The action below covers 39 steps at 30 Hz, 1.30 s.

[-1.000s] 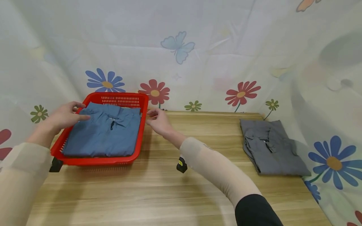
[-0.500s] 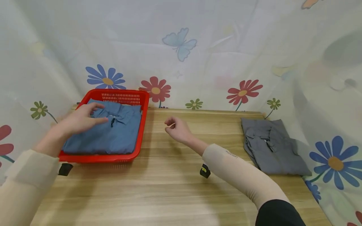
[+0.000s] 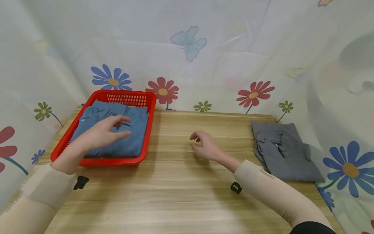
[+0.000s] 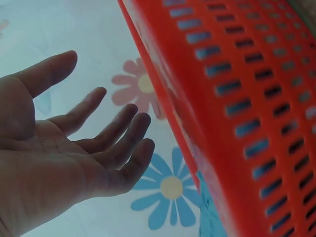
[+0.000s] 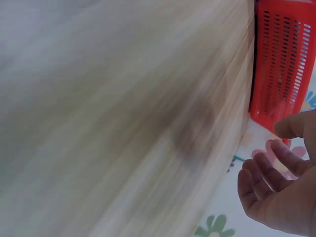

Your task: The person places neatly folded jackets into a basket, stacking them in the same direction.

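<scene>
A folded blue garment (image 3: 128,143) with a dark zip pull at its collar lies inside a red plastic basket (image 3: 117,160) on the left of the table. Above it hovers my left hand (image 3: 100,135), fingers loosely bent and holding nothing; the left wrist view shows its palm apart from the basket's slotted wall. My right hand (image 3: 205,145) hangs over the table's middle, to the right of the basket, with relaxed fingers and nothing in them. A folded grey garment (image 3: 286,159) lies at the table's right side, away from both hands.
The wooden table (image 3: 175,195) extends between the basket and the grey garment. A white curtain (image 3: 222,65) printed with flowers and a butterfly hangs behind the table and along both sides.
My right hand has moved away from the basket's right rim, rightward and toward me. The left hand has left the basket's left rim and shifted right, over the blue garment.
</scene>
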Motion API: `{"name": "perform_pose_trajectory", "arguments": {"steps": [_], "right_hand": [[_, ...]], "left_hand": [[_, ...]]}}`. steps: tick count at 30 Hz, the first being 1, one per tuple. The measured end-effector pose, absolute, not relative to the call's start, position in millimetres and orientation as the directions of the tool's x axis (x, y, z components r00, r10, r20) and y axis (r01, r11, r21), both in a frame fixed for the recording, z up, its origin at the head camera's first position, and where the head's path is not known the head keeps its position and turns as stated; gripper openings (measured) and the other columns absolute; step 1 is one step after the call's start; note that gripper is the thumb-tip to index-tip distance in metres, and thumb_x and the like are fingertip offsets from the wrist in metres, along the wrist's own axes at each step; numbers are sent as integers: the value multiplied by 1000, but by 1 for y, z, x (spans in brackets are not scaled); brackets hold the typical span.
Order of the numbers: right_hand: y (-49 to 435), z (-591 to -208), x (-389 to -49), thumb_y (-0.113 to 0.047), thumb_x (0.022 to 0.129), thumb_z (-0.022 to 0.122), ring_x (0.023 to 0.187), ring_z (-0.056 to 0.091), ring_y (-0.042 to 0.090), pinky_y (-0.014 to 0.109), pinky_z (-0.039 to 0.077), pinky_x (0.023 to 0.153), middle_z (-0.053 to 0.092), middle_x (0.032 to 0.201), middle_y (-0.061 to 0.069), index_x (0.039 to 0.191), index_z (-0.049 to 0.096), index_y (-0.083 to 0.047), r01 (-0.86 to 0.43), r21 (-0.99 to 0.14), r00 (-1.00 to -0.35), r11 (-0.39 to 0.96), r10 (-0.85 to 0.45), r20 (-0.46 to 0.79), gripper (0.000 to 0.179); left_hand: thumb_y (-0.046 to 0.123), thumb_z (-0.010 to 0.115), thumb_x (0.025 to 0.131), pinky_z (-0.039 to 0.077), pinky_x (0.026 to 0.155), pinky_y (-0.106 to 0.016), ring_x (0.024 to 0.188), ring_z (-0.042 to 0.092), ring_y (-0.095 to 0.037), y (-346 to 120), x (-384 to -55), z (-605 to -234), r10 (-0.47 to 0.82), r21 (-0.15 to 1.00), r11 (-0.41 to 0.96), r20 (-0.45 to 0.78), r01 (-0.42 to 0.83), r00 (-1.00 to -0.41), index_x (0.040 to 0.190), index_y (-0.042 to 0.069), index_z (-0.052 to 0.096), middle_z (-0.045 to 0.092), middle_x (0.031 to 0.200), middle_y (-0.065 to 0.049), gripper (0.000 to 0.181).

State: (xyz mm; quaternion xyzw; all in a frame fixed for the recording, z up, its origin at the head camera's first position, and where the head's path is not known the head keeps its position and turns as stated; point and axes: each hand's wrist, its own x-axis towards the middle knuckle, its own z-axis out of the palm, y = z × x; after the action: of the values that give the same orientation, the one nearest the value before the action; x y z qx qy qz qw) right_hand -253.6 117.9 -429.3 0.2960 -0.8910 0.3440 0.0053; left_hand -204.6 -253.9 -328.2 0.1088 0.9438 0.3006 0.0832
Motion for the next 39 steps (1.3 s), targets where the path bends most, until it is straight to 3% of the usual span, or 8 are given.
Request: {"name": "perform_pose_trajectory", "arguments": {"steps": [15,27,32,39], "right_hand": [[193,-438,-240,-2,95,69,113,55,45,56,46,96,60,123,23,116,65,5,-422,-614,-904,667,-360,230,23],[266,-416,-251,-8,98,65,116,53,50,63,42,96,59,127,32,126,62,8,-325,-514,-942,794,-221,254,32],[308,-403,-257,-8,101,57,120,48,55,66,41,96,49,136,39,136,52,14,-209,-506,-975,837,-137,176,42],[356,-404,-261,-5,102,46,118,41,61,68,39,89,38,139,44,141,42,18,-56,-487,-996,871,-16,86,46]], "left_hand": [[27,69,100,44,103,-61,129,47,-37,-226,-182,-341,321,653,716,10,249,-947,145,8,53,54,142,-16,52],[18,70,99,51,97,-51,116,56,-28,-193,-173,-360,367,689,620,169,376,-915,134,11,63,61,128,-5,36],[14,71,98,53,95,-47,113,59,-24,-173,-165,-370,415,730,540,201,418,-887,131,12,65,62,126,0,34],[18,72,98,52,98,-42,115,59,-19,-152,-166,-379,462,823,442,132,357,-877,132,12,64,63,127,2,35]]}}
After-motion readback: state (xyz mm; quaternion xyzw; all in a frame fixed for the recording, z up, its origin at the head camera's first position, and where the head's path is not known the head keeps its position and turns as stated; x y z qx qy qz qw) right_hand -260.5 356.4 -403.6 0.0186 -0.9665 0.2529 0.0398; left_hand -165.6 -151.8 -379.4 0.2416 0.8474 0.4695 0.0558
